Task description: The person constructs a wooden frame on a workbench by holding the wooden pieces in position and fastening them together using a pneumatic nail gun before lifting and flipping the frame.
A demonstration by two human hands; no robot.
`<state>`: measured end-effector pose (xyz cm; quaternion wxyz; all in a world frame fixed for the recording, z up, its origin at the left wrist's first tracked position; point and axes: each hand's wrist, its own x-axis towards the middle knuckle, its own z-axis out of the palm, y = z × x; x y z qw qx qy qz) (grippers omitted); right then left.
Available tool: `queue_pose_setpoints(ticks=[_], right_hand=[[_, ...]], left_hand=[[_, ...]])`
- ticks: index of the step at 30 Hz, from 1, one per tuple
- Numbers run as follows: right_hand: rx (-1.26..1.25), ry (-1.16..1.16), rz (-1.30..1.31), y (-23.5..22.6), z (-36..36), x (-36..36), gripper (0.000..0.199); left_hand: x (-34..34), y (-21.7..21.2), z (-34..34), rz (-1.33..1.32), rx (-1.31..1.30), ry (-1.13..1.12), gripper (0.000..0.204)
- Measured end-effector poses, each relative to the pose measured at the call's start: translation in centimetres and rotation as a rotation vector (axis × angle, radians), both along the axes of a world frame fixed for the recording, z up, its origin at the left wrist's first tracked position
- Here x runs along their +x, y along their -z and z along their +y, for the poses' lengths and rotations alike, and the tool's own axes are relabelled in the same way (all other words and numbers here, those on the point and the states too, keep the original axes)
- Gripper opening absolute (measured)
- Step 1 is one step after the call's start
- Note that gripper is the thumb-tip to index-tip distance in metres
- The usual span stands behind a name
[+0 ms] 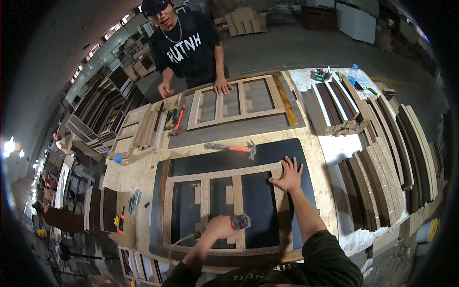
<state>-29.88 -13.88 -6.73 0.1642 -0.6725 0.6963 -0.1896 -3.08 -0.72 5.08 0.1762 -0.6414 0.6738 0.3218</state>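
Left hand (219,227) curled tight around a corded power tool (240,222), knuckles up, tool head sitting on the middle upright of the near wooden frame (223,174). Cord (179,242) looping off toward the lower left. Left forearm coming in from the bottom edge, bent at the wrist.

Right hand (287,175) spread wide and flat, fingers fanned, pressing down on the top right corner of that same frame. Right arm stretched forward in a dark green sleeve (330,258), nothing gripped.

Frame lying flat on a black sheet (282,149) on the chipboard workbench (330,143), right in front of the body. Hammer with an orange grip (233,148) lying just past the frame, untouched.

Across the bench, another person's two hands (222,86) resting on a second frame (236,101). Stacks of cut boards (382,158) off to the right.
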Motion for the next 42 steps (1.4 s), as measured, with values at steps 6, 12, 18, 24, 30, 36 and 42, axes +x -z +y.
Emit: queue_pose_setpoints(ticks=[6, 12, 18, 24, 30, 36, 42], right_hand=[[0.021, 0.001, 0.003, 0.2, 0.1, 0.2, 0.096], [0.005, -0.005, -0.006, 0.4, 0.2, 0.0, 0.095], [-0.017, -0.013, -0.007, 0.3, 0.0, 0.2, 0.094], [-0.009, -0.001, -0.01, 0.4, 0.2, -0.1, 0.094], [0.011, -0.004, -0.005, 0.3, 0.0, 0.0, 0.093], [-0.061, -0.011, -0.002, 0.2, -1.2, -0.1, 0.095], [-0.047, -0.018, 0.008, 0.4, -0.6, -0.1, 0.098]], left_hand=[[0.2, 0.3, 0.4, -0.011, -0.038, 0.018, 0.041], [0.1, 0.1, -0.3, -0.002, -0.018, 0.014, 0.043], [0.5, 0.6, 0.1, -0.015, -0.001, 0.008, 0.044], [0.0, 0.3, 0.1, -0.029, -0.017, 0.02, 0.043], [0.4, 1.1, 0.1, -0.022, 0.0, 0.003, 0.042], [-0.1, -0.2, -0.8, 0.006, -0.051, 0.006, 0.042], [-0.4, -1.0, -0.3, -0.019, 0.019, -0.008, 0.046]])
